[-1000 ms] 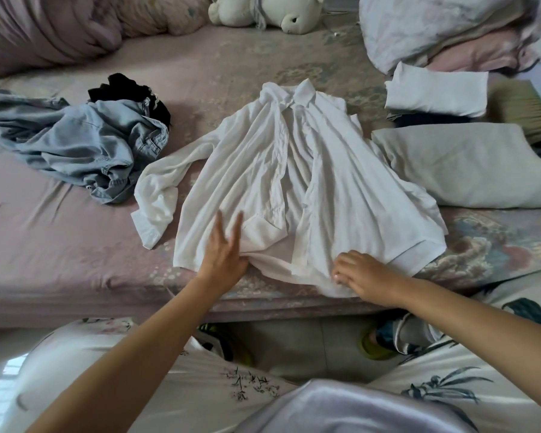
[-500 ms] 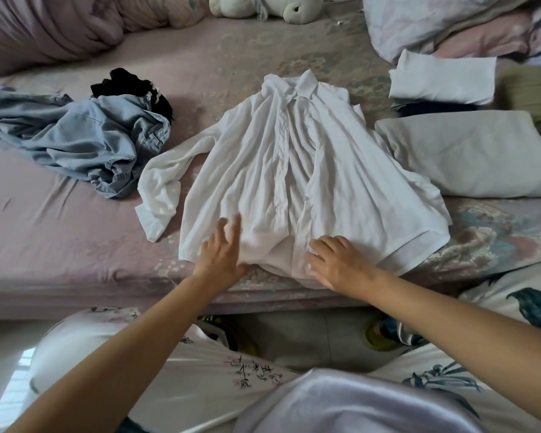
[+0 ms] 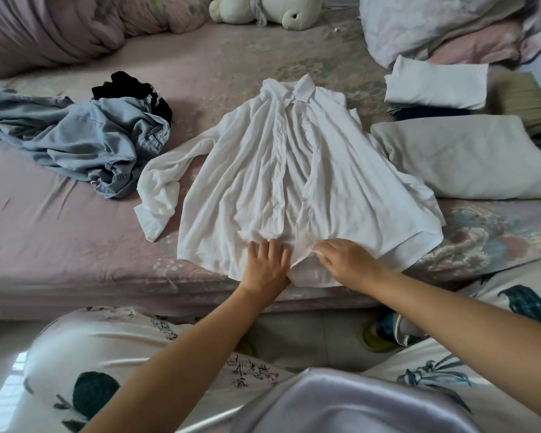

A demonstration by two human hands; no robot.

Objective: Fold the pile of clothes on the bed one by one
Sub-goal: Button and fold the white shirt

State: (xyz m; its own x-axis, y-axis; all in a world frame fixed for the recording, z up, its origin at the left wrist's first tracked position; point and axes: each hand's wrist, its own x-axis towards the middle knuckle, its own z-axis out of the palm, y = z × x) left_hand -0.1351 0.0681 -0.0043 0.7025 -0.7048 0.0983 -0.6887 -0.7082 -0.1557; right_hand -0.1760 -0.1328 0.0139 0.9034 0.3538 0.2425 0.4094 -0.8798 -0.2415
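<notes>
Pink bed (image 3: 60, 232) fills the view. White shirt (image 3: 294, 182) lies spread flat at centre, collar toward 12 o'clock, front placket closed, one sleeve bent at 9 o'clock. Left hand (image 3: 267, 265) lies flat on the hem at 6 o'clock, fingers straight and close together. Right hand (image 3: 345, 260) just beside it, fingers curled, pinching the hem fabric. Crumpled denim garment (image 3: 85, 145) with a black item (image 3: 128, 87) at 10 o'clock. Folded white pieces (image 3: 434, 85) at 2 o'clock.
</notes>
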